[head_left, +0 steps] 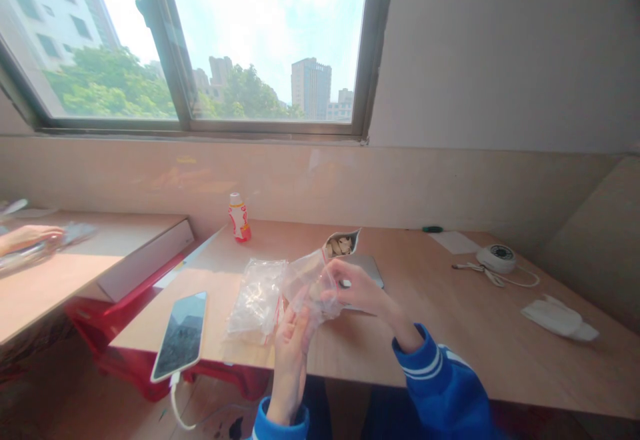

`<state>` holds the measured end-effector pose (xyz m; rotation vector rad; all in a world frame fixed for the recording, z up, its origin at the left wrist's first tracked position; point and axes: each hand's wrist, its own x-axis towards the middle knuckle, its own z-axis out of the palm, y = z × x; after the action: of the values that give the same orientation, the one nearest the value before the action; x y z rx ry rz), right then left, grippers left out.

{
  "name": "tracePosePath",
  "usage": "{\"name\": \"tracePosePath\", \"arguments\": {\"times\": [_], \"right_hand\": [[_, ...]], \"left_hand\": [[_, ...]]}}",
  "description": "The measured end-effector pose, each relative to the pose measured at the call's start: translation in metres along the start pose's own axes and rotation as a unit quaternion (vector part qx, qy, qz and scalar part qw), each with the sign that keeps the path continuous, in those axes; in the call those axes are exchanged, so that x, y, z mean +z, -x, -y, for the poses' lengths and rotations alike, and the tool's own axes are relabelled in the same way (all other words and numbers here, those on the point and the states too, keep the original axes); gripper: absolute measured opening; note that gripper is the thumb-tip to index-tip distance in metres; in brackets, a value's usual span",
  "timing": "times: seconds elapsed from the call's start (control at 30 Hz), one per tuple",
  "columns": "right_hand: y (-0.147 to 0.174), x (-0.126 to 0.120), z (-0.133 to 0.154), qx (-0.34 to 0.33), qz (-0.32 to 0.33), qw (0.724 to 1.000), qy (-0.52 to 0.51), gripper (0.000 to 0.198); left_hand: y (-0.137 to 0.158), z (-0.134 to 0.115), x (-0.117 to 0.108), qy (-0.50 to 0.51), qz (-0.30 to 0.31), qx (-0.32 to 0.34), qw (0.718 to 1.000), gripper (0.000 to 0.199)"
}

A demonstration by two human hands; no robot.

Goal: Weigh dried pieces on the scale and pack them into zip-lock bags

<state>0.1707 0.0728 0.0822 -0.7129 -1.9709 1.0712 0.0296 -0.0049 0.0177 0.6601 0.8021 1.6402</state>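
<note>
The left hand grasps the lower part of a clear plastic bag with a red-lined edge; the right hand touches its right side, whether pinching it I cannot tell. Just beyond the grip sits an open pouch of beige pieces; left lie flat see-through plastic bags.

the right hand covers part of the grey flat object; the pale contents of the clear bag are too blurred to make out. the left edge cuts off a co-worker's arm, the bottom edge the left sleeve. print on the bottle is too small to read.
</note>
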Motion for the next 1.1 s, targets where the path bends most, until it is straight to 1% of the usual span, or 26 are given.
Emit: {"name": "tracePosePath", "arguments": {"times": [0.1, 0.2, 0.27, 0.3, 0.37, 0.43, 0.47, 0.53, 0.6, 0.67, 0.77, 0.87, 0.93, 1.0, 1.07, 1.1], "right_hand": [[-0.004, -0.003, -0.004, -0.007, -0.031, 0.998, -0.061, 0.022], [-0.009, -0.006, -0.008, -0.016, -0.06, 0.991, -0.12, 0.025], [-0.013, -0.009, -0.009, -0.032, -0.098, 0.982, -0.155, 0.029], [-0.015, -0.011, -0.009, -0.043, -0.128, 0.977, -0.165, 0.033], [-0.021, -0.014, -0.008, -0.069, -0.205, 0.963, -0.164, 0.04], [-0.03, -0.017, -0.008, -0.092, -0.278, 0.945, -0.142, 0.042], [-0.034, -0.017, -0.009, -0.101, -0.305, 0.939, -0.125, 0.039], [-0.042, -0.018, -0.012, -0.114, -0.336, 0.933, -0.066, 0.031], [-0.048, -0.017, -0.014, -0.123, -0.331, 0.935, 0.018, 0.022], [-0.049, -0.016, -0.013, -0.123, -0.297, 0.942, 0.093, 0.017], [-0.046, -0.016, -0.01, -0.112, -0.238, 0.954, 0.145, 0.014], [-0.043, -0.017, -0.01, -0.123, -0.208, 0.951, 0.191, 0.017], [-0.043, -0.02, -0.012, -0.139, -0.197, 0.942, 0.232, 0.021], [-0.042, -0.023, -0.016, -0.15, -0.188, 0.933, 0.268, 0.018], [-0.042, -0.026, -0.02, -0.158, -0.175, 0.926, 0.294, 0.014], [-0.041, -0.027, -0.022, -0.163, -0.166, 0.924, 0.303, 0.014]], "left_hand": [[-0.004, 0.003, -0.007, 0.014, -0.014, 0.002, 1.0, 0.049], [-0.005, 0.002, -0.014, 0.009, -0.012, 0.014, 1.0, 0.046], [-0.004, -0.001, -0.017, 0.001, -0.013, 0.025, 1.0, 0.045], [-0.004, -0.004, -0.018, -0.002, -0.015, 0.03, 0.999, 0.045], [-0.005, -0.007, -0.02, -0.005, -0.026, 0.036, 0.999, 0.045], [-0.007, -0.009, -0.022, -0.003, -0.04, 0.038, 0.998, 0.045], [-0.008, -0.01, -0.023, -0.001, -0.045, 0.037, 0.998, 0.044], [-0.011, -0.009, -0.026, 0.0, -0.054, 0.036, 0.998, 0.043], [-0.013, -0.009, -0.029, -0.003, -0.063, 0.035, 0.997, 0.042], [-0.014, -0.01, -0.032, -0.01, -0.074, 0.033, 0.997, 0.044], [-0.015, -0.014, -0.036, -0.024, -0.103, 0.026, 0.994, 0.047], [-0.015, -0.019, -0.043, -0.067, -0.162, 0.037, 0.984, 0.044], [-0.017, -0.023, -0.051, -0.121, -0.198, 0.054, 0.971, 0.04], [-0.024, -0.027, -0.064, -0.194, -0.215, 0.067, 0.955, 0.037], [-0.036, -0.033, -0.081, -0.289, -0.209, 0.066, 0.932, 0.038], [-0.044, -0.037, -0.089, -0.349, -0.189, 0.062, 0.916, 0.038]]}}
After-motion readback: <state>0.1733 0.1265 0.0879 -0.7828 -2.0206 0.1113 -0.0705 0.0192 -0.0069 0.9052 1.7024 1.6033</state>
